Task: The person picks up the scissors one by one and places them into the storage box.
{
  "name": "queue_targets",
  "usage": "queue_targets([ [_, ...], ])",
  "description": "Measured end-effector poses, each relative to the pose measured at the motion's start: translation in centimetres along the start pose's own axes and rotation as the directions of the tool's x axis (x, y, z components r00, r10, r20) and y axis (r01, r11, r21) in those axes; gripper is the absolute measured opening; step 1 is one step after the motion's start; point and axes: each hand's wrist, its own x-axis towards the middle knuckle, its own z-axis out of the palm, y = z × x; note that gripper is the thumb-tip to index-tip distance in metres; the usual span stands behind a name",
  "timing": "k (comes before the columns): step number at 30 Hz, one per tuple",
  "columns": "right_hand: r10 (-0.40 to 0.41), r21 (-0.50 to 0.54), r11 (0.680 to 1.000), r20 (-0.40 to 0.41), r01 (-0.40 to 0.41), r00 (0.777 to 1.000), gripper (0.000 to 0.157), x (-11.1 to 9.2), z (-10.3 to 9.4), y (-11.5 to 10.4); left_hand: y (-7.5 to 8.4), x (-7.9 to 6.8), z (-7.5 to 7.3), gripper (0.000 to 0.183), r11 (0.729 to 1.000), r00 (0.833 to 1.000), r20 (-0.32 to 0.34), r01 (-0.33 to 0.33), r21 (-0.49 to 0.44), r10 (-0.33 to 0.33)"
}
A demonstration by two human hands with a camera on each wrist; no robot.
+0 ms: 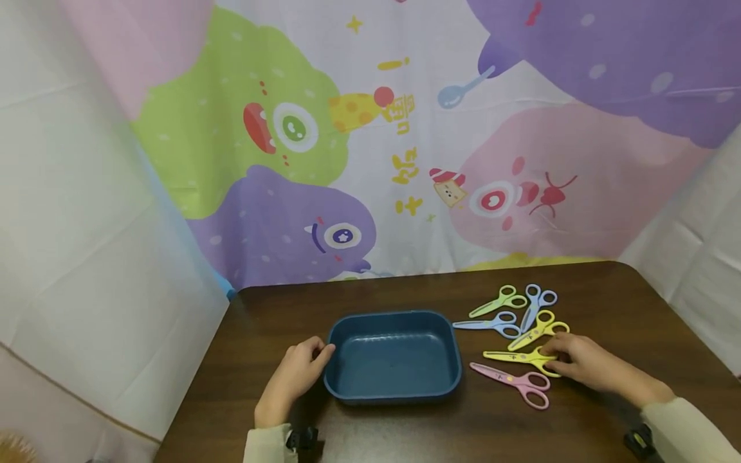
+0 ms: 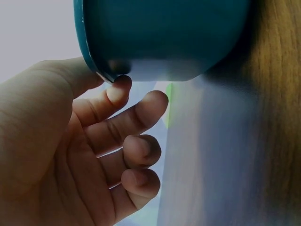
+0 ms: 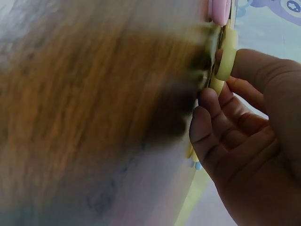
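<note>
Right grip [image 1: 587, 365]: thumb and fingers pinching the handle loops of the yellow scissors [image 1: 523, 357], located on the table [image 1: 399, 437] to the right of the blue tray [image 1: 393, 370], next to the pink scissors [image 1: 512, 379]. Left grip [image 1: 296, 373]: pinching the tray's rim. Scissors judged light, stiff, slightly slippery; loops offer best hold.

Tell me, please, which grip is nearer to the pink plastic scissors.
The right grip: it pinches yellow plastic scissors beside the pink scissors. The left grip is farther, at the left rim of the dark-blue rectangular tray.
</note>
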Motion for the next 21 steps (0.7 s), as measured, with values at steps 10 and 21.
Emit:
queue_targets([
  [10, 0.009, 0.015, 1.0, -0.013, -0.009, 1.0, 0.02, 0.0, -1.3, -0.7, 0.0, 0.3, 0.1, 0.024, 1.0, 1.0, -0.011, -0.02, 0.013, 0.02],
  [21, 0.032, 0.044, 0.999, 0.005, -0.032, 0.999, 0.017, 1.1, -2.2, -1.3, -0.2, 0.2, 0.1, 0.025, 1.0, 1.0, -0.013, -0.014, 0.021, 0.014],
])
